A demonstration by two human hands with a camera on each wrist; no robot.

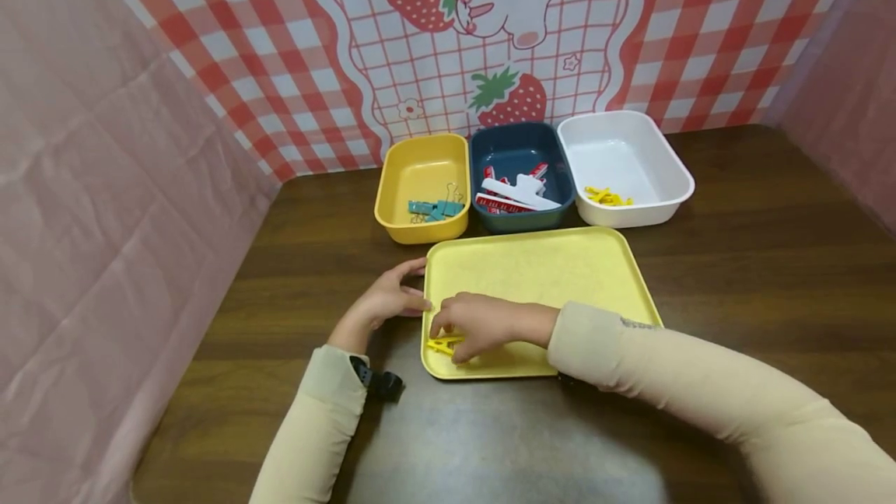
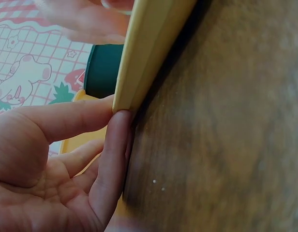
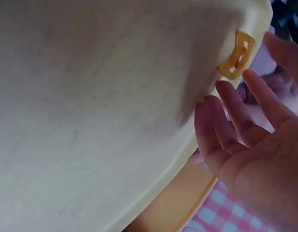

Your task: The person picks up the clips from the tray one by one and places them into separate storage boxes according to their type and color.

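Note:
A pale yellow tray [image 1: 539, 271] lies on the wooden table in front of me. At its left side my left hand [image 1: 388, 298] grips the rim; in the left wrist view the thumb and a finger pinch the tray edge [image 2: 127, 72]. One yellow plastic clip [image 1: 442, 344] rests in the tray's near left corner. Over that corner is my right hand [image 1: 479, 325], its thumb and fingers spread around the clip. From the right wrist, the fingertips [image 3: 225, 87] come right beside the yellow clip [image 3: 237, 55], with the hand unclosed.
Behind the tray three bins stand side by side. The yellow bin [image 1: 388, 197] has teal binder clips [image 1: 437, 210], the dark blue bin [image 1: 514, 138] white and red clips [image 1: 521, 193], and the white bin [image 1: 651, 177] small yellow clips [image 1: 607, 197]. A checked cloth [image 1: 280, 45] hangs behind.

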